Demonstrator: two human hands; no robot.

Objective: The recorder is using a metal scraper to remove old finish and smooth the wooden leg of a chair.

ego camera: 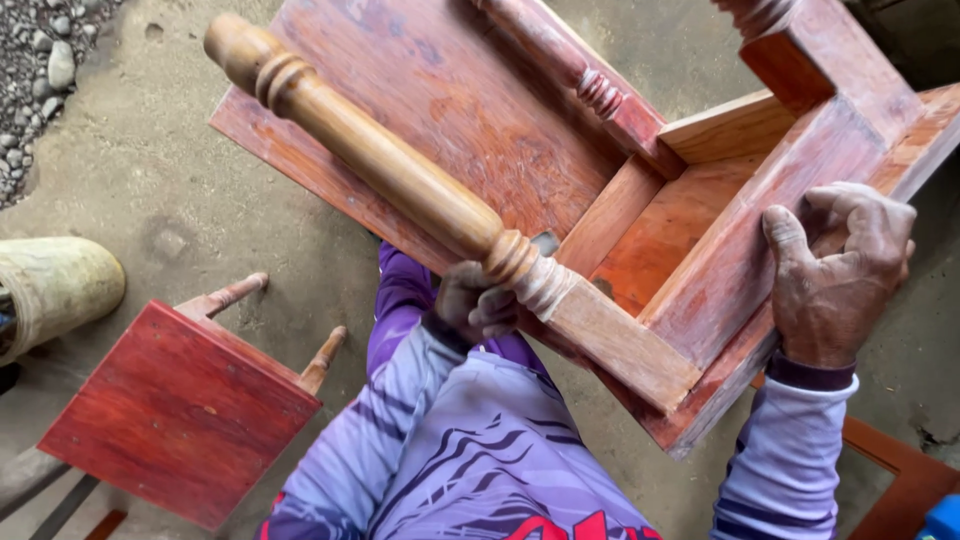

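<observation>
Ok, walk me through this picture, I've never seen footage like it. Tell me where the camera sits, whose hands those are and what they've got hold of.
The one picture comes from a camera worn on a person's head, looking down at their own arms in purple sleeves. There is no machine here, only two bare hands. They hold a reddish wooden table tipped over, underside and legs toward the camera. The left hand sits under the base of a pale turned leg. The right hand curls over the table's frame rail, a firm-looking grip. Below is a bare concrete floor. On it, to the left, lies a small red stool on its side, with gravel in the top corner.
</observation>
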